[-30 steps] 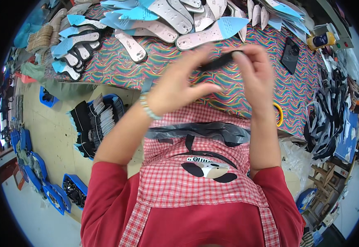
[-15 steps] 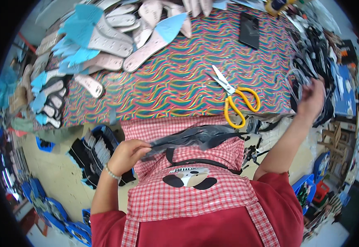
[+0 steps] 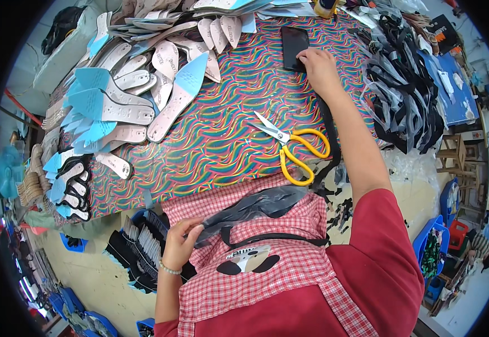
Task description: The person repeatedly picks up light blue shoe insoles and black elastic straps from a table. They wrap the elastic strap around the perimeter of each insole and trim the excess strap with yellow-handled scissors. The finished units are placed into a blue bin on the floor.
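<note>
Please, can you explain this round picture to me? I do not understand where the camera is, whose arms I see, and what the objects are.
The camera sits on a person's head and looks down, so the picture bends at its rim. Both arms are that person's own. The right hand reaches across the patterned table and rests on a black phone. The left hand holds a dark plastic sheet against the checked apron. Yellow scissors lie on the table, with many shoe insoles at the left and black straps at the right.
</note>
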Available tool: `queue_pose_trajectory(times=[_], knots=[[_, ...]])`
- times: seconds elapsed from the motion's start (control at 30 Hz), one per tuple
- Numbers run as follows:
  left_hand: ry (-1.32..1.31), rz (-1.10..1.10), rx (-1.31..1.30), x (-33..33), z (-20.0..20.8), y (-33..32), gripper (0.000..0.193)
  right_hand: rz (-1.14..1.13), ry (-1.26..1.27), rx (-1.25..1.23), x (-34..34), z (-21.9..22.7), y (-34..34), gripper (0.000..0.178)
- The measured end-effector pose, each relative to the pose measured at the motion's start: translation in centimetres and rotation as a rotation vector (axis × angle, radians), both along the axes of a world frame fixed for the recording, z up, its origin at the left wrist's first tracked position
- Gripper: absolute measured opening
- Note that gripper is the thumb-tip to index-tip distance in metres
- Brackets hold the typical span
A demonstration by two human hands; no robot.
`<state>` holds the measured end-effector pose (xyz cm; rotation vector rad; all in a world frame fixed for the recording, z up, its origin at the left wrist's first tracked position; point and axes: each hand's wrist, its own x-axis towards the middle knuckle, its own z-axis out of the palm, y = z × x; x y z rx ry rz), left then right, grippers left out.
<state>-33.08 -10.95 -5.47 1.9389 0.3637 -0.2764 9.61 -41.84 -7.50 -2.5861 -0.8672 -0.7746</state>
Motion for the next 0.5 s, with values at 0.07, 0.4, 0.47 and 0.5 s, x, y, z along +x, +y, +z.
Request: queue_pose_trajectory(times=[0.07, 0.4, 0.47, 0.5], knots=[[0.006, 0.035, -0.006, -0.5, -0.1, -0.2, 0.021, -0.007, 0.141, 0.189, 0.2, 1.8, 0.4, 0.017], [-0.42, 0.305, -0.65, 10.5, 4.4, -5.0, 0.031, 0.899, 0.704, 0.36, -16.9, 9.5, 14.4, 0.032], [-0.261, 0.212, -1.019, 10.2, 3.9, -3.4, 0.026, 0.561, 0.718, 0.524, -13.6, 9.3, 15.0, 0.046], [-0.255, 0.248, -1.058, 9.7, 4.5, -3.7, 0.024, 0.205, 0.383, 0.426, -9.3, 7.8, 14.0, 0.061]])
